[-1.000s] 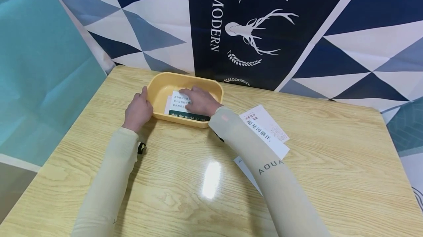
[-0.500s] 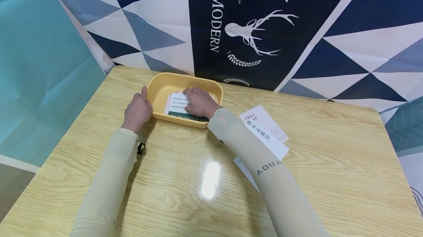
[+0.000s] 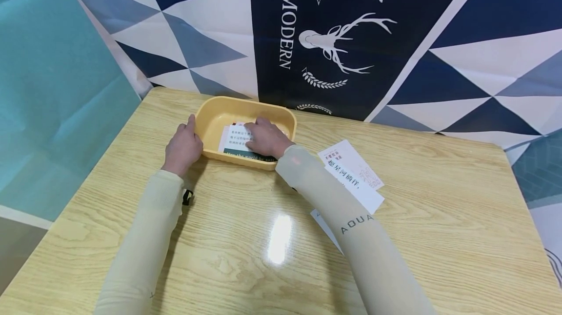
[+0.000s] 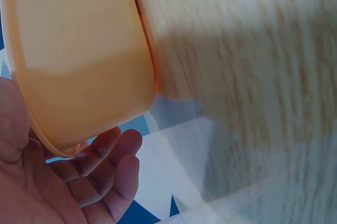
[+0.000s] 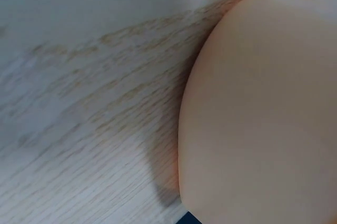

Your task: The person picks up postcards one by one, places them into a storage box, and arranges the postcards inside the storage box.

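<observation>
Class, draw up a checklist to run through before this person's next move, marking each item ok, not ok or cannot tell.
1. Bin resting on the table: ok.
2. Left hand holding the bin's rim: ok, at its left end.
3. Right hand at the cards in the bin: ok.
4. Right hand's grip on a card: cannot tell; its fingertips are partly hidden in the head view and out of the right wrist view.
5. All cards inside the bin: not ok; loose cards lie on the table.
6. Loose cards fully visible: not ok; the right sleeve covers part of them.
</observation>
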Available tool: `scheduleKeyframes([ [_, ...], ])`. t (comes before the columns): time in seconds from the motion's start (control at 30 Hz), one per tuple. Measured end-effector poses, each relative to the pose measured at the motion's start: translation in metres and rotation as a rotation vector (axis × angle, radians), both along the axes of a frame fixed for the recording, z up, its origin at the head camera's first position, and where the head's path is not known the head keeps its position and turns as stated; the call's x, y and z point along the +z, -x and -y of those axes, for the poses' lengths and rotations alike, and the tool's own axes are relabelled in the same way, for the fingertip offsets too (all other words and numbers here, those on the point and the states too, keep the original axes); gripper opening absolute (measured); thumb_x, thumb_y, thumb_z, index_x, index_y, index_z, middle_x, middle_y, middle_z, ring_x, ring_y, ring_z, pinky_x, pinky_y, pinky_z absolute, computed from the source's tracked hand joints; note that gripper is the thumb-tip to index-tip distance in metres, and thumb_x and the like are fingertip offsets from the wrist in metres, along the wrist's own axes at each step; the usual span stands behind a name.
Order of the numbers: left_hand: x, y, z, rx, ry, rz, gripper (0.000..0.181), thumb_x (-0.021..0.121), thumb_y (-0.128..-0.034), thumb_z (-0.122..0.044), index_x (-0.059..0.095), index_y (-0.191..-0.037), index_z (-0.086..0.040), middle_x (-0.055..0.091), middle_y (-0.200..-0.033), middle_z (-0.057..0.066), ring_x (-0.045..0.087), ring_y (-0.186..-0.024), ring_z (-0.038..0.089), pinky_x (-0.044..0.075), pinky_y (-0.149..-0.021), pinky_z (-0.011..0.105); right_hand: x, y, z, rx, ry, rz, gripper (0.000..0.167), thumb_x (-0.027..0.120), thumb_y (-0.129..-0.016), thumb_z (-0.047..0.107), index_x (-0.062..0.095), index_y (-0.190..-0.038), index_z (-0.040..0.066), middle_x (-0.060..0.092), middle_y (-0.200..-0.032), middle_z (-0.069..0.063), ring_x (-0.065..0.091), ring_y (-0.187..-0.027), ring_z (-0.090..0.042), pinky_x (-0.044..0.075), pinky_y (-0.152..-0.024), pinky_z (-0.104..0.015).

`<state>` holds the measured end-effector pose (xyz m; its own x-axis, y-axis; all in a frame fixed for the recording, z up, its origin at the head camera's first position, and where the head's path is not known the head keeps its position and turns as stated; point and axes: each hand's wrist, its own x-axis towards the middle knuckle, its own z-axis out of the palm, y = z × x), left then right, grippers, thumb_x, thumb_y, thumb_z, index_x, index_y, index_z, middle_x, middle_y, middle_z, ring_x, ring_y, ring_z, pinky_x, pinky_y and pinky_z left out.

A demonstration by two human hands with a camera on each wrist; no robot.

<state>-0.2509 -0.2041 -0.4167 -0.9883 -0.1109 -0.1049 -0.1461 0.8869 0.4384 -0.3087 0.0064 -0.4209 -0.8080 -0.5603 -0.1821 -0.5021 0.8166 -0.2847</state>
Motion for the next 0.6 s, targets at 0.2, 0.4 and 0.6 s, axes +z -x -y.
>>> scheduleKeyframes([
  [0.2,0.0,0.0,-0.001,-0.001,0.0,-0.004,0.058,0.027,-0.0955,-0.011,0.01,-0.15,-0.002,0.041,-0.131,0.032,0.056,-0.093,0.043,0.047,-0.076,0.055,-0.001,-0.002,-0.004,0.067,-0.009,-0.064,0.021,0.055,-0.091,0.024,0.062,-0.103,0.008,0.057,-0.099,-0.008,0.048,-0.092,-0.023,0.042,-0.083,-0.036],
  [0.4,0.0,0.0,0.0,0.008,-0.02,0.01,0.058,0.024,-0.095,-0.012,0.008,-0.151,-0.004,0.04,-0.134,0.031,0.056,-0.093,0.042,0.046,-0.076,0.055,0.004,-0.005,-0.007,0.056,-0.011,-0.066,0.028,0.051,-0.091,0.022,0.063,-0.113,0.008,0.058,-0.109,-0.009,0.05,-0.096,-0.021,0.043,-0.089,-0.035],
  [0.6,0.001,-0.001,0.0,0.003,-0.018,0.013,0.058,0.024,-0.0948,-0.012,0.009,-0.151,-0.003,0.039,-0.134,0.031,0.055,-0.097,0.043,0.046,-0.079,0.056,0.021,-0.009,-0.023,0.004,0.005,-0.073,0.04,0.049,-0.093,0.025,0.057,-0.127,0.006,0.055,-0.119,-0.01,0.05,-0.107,-0.022,0.04,-0.099,-0.034],
])
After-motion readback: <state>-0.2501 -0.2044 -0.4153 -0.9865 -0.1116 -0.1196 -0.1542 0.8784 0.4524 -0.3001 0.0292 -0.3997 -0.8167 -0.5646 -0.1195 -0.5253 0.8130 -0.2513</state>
